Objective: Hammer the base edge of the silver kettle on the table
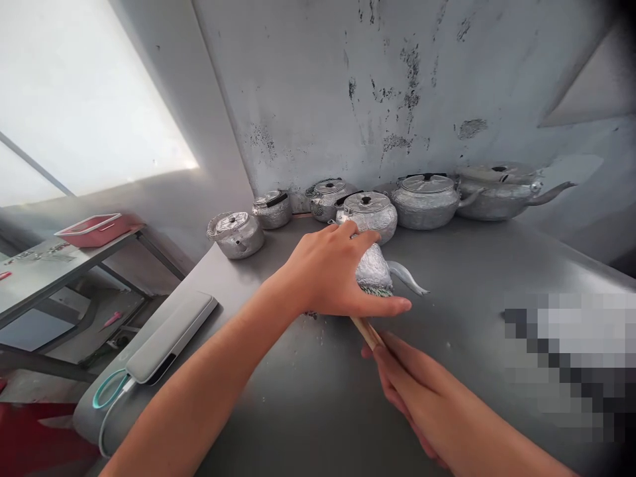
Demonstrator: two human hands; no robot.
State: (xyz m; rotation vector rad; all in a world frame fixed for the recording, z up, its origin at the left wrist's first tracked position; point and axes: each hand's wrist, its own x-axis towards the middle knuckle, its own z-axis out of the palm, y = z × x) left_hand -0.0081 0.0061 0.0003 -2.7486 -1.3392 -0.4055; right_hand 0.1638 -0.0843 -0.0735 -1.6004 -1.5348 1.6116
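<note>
One dented silver metal kettle (372,268) with a curved spout is near the middle of the grey table (308,404), under the spread left hand (332,270), whose hold is unclear. The right hand (403,368) grips a pale wooden handle (367,332).

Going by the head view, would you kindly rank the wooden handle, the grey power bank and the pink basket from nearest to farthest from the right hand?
1. Wooden handle: gripped in the right hand.
2. Grey power bank: on the table's left side.
3. Pink basket: far left, on a separate bench.
</note>
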